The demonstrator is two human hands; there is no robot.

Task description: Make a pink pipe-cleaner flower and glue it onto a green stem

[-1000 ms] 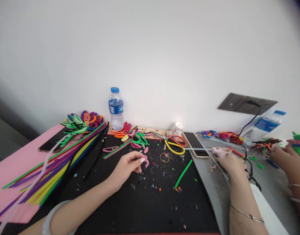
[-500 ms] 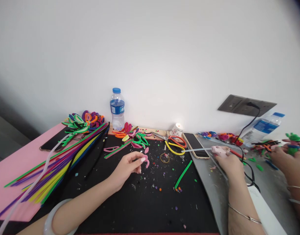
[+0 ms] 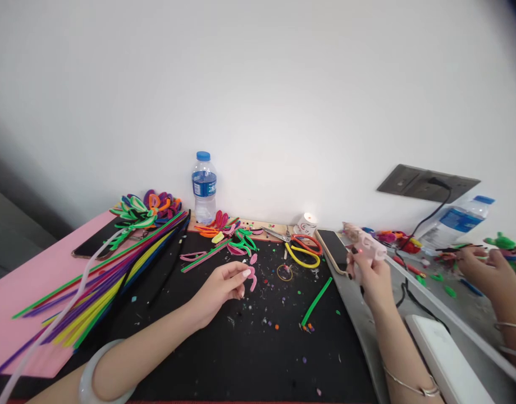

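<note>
Above the black mat, my left hand [image 3: 227, 286] pinches a short, curled pink pipe cleaner [image 3: 252, 279] between thumb and fingertips. Another small pink loop [image 3: 253, 258] lies just beyond it. My right hand [image 3: 371, 279] grips a pale pink hot glue gun [image 3: 369, 245], raised over the grey surface beside the phone [image 3: 332, 249]; a small red light shows on the gun. From behind the gun a long whitish strip [image 3: 455, 315] runs toward the lower right. A green pipe cleaner piece [image 3: 316, 301] lies on the mat between my hands.
Yellow-and-orange-handled scissors [image 3: 302, 252], a paper cup [image 3: 306, 224] and a water bottle [image 3: 204, 191] stand or lie near the wall. Long pipe cleaners [image 3: 110, 280] spread at left. At right are a black cable [image 3: 426, 219], a white box [image 3: 445, 359] and another person's hands [image 3: 489, 275].
My right hand has lifted and turned the glue gun; the stick that pointed left across the phone no longer does. My left hand holds nearly still.
</note>
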